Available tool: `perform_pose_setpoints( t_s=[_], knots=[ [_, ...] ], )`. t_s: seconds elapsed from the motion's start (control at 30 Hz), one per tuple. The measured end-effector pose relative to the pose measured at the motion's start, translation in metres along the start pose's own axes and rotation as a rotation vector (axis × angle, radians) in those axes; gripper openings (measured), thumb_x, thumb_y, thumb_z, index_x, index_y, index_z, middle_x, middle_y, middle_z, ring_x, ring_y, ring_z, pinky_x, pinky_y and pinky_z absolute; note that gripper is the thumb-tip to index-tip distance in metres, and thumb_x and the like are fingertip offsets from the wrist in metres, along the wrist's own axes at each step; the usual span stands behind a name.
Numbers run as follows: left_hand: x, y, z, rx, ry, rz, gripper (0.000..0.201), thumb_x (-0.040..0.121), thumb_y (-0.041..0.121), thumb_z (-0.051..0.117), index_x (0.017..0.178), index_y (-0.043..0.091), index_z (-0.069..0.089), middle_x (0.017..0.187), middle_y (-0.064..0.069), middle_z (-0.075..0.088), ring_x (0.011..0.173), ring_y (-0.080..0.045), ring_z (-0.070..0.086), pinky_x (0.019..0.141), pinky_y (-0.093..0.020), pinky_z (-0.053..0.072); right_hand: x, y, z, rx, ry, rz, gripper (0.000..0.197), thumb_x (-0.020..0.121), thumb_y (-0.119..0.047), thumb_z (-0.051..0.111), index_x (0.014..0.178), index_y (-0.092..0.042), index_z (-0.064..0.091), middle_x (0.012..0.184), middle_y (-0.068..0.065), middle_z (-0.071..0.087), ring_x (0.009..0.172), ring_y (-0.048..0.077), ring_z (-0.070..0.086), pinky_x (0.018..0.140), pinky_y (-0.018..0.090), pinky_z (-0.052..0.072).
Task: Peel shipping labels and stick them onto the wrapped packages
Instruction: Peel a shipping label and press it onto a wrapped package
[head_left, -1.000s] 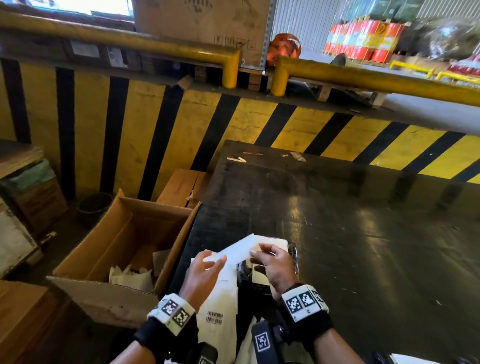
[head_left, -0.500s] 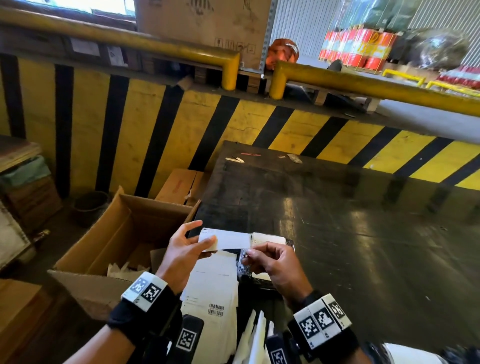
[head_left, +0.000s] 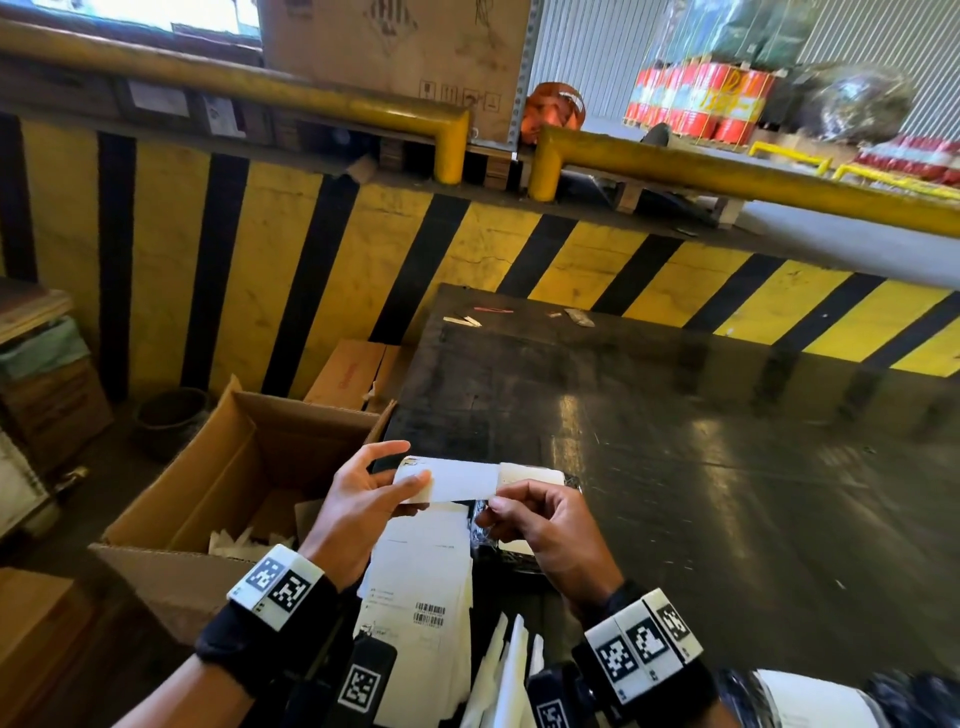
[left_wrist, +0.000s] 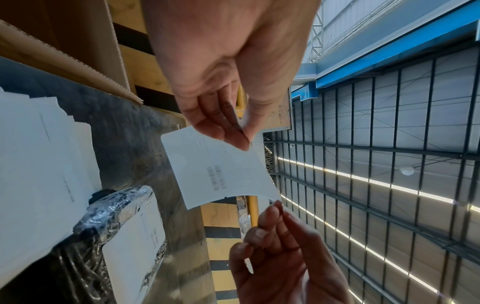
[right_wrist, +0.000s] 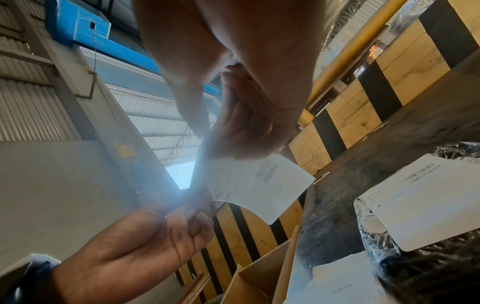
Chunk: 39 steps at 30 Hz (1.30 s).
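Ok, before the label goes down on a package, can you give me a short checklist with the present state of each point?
1. Label held at both ends: ok. The left hand pinches one end and the right hand the other.
2. Label free of its backing: cannot tell.
3. Label flat: not ok. The left wrist view shows it bowed between the hands.
4. Label clear of the table: ok, it is held in the air.
5. Wrapped package below the hands needs a label: not ok, it already carries one.
6. Another unlabelled package within reach: cannot tell.
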<state>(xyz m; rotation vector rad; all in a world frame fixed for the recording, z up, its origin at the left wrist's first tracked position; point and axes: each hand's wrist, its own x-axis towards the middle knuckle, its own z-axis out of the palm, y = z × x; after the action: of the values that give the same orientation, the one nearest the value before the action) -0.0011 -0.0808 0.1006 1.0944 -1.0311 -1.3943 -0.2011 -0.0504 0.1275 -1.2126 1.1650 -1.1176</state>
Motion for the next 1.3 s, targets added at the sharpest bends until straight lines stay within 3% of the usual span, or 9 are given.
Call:
perform_pose_setpoints(
  t_s=[0.3,0.4,0.5,0.67,0.77,0.93,1.07,1.13,1.3],
  knots=[
    [0.004,0.002,0.001,0.107,0.006,-0.032,0.042,0.08,0.021,0.072,0.118,0.012,0.056,0.108,-0.015,0.065,0.087,-0.027,0.066,0.072,-0.033,0.055,-0.001,-0.007,0.001,0.003,-0.026,-0.051,0.014,0.088,0.0,0.06,0.092,0.012,0.065,0.076,0.014,0.073,0.062,0.015,0.063,0.06,0.02,0.051],
    [0.006,0.003,0.003,0.318,0.008,-0.08,0.037,0.081,0.027,0.071,0.113,0.013,0.058,0.105,-0.009,0.066,0.09,-0.021,0.064,0.068,-0.026,0.051,0.001,-0.008,0.004,0.004,-0.005,-0.073,0.014,0.088,0.001,0.06,0.091,0.012,0.066,0.075,0.016,0.072,0.059,0.015,0.061,0.058,0.02,0.05],
    [0.002,0.011,0.006,0.428,-0.046,0.061,0.029,0.083,0.03,0.068,0.108,0.018,0.063,0.106,-0.002,0.065,0.097,-0.018,0.063,0.072,-0.023,0.053,0.005,-0.008,0.007,-0.033,-0.001,-0.093,0.013,0.088,-0.002,0.061,0.091,0.008,0.068,0.077,0.018,0.072,0.061,0.017,0.062,0.059,0.023,0.051],
    [-0.012,0.021,0.023,0.385,-0.246,0.291,0.027,0.08,0.035,0.064,0.096,0.015,0.072,0.086,-0.004,0.072,0.083,-0.021,0.069,0.073,-0.028,0.058,0.009,-0.008,0.014,-0.119,-0.039,-0.11,0.016,0.09,-0.007,0.061,0.093,0.006,0.069,0.078,0.016,0.073,0.063,0.018,0.062,0.063,0.027,0.05],
    [-0.009,0.015,0.024,0.428,-0.2,0.337,0.014,0.084,0.026,0.066,0.089,0.014,0.072,0.08,-0.005,0.071,0.077,-0.021,0.069,0.072,-0.032,0.058,0.009,-0.007,0.015,-0.164,-0.067,-0.115,0.015,0.09,-0.006,0.059,0.092,0.004,0.069,0.077,0.011,0.073,0.064,0.016,0.063,0.064,0.025,0.051],
    [0.005,0.005,0.012,0.333,-0.046,0.187,0.015,0.09,0.019,0.061,0.085,0.007,0.069,0.076,-0.011,0.067,0.065,-0.013,0.06,0.06,-0.025,0.049,0.008,-0.004,0.01,-0.155,-0.009,-0.069,0.014,0.086,0.001,0.055,0.075,0.001,0.064,0.063,0.01,0.066,0.057,0.015,0.057,0.059,0.025,0.048],
    [0.027,-0.011,-0.013,0.247,0.137,0.065,0.019,0.091,0.02,0.059,0.085,0.003,0.066,0.076,-0.014,0.064,0.07,-0.02,0.058,0.061,-0.03,0.048,0.006,-0.008,-0.005,-0.123,0.037,-0.05,0.015,0.071,-0.013,0.049,0.063,-0.003,0.056,0.051,0.006,0.05,0.049,0.014,0.045,0.054,0.025,0.042],
    [0.035,-0.023,-0.027,0.286,0.181,0.043,0.018,0.092,0.02,0.058,0.086,0.004,0.064,0.078,-0.015,0.062,0.07,-0.021,0.056,0.059,-0.027,0.043,0.004,-0.011,-0.016,-0.127,0.057,-0.063,0.017,0.069,-0.014,0.046,0.061,-0.001,0.054,0.05,0.007,0.045,0.048,0.016,0.04,0.053,0.026,0.037],
    [0.052,-0.052,-0.056,0.389,0.245,-0.023,0.022,0.092,0.027,0.058,0.082,0.009,0.064,0.084,-0.021,0.063,0.075,-0.027,0.056,0.067,-0.037,0.042,0.002,-0.02,-0.054,-0.003,0.188,-0.088,0.015,0.059,-0.012,0.044,0.06,0.002,0.049,0.049,0.013,0.037,0.047,0.022,0.035,0.046,0.028,0.031]
  ],
)
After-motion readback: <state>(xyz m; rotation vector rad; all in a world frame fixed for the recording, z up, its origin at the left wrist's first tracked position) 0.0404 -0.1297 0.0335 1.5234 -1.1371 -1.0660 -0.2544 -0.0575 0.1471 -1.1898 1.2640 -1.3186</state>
